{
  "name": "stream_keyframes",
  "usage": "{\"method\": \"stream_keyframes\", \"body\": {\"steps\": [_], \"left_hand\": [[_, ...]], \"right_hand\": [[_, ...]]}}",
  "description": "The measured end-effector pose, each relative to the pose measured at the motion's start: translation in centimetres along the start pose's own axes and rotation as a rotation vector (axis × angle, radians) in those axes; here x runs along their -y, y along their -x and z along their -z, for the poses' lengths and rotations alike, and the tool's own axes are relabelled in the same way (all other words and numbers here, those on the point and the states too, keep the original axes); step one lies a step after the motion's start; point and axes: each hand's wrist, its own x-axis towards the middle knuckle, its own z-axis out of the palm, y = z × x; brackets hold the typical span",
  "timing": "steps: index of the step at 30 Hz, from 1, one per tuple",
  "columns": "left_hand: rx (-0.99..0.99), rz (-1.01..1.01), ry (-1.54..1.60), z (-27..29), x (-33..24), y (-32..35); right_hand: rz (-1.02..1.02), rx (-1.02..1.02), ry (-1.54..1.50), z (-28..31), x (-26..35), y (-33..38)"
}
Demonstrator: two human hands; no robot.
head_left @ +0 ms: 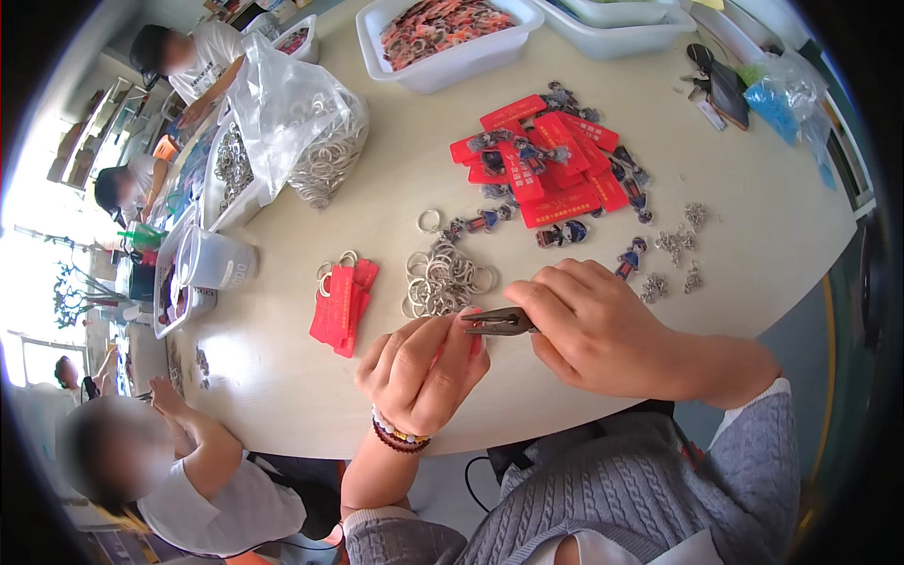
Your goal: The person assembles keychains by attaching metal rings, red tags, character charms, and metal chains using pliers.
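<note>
My right hand (589,325) is closed around the handles of dark metal pliers (501,321), whose jaws point left, slightly parted. At their tips, the fingers of my left hand (424,372) are pinched together; bits of red show between them, seemingly a red tag mostly hidden by the fingers. Just beyond lies a heap of silver key rings (443,281). To its left rests a small stack of red tags with rings (343,306). Farther off is a pile of red tags (556,160) mixed with flat figure charms (562,234).
Small metal fittings (673,245) lie at the right. A white tub of orange-red pieces (443,33) stands at the back. On the left are a clear bag of rings (315,132), a plastic bucket (217,259) and trays. A co-worker (217,480) sits at lower left.
</note>
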Motion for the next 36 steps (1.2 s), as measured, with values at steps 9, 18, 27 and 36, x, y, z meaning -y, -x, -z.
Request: {"method": "stream_keyframes", "body": {"steps": [9,18,27,36], "left_hand": [[-0.01,-0.032,-0.018,-0.1,-0.1,0.2],[0.053,0.053,-0.035,0.7,0.1,0.1],[0.371,0.581,-0.345,4.3,5.8,2.2],[0.561,0.305,-0.315,0.5,4.2,0.4]], "right_hand": [[0.0,0.068,-0.1,0.0,-0.5,0.3],[-0.34,-0.071,-0.408,4.0,-3.0,-0.7],[-0.433,0.178,-0.052,7.6,-9.0,2.5],[0.024,0.338,-0.021,2.8,-8.8,2.5]]}}
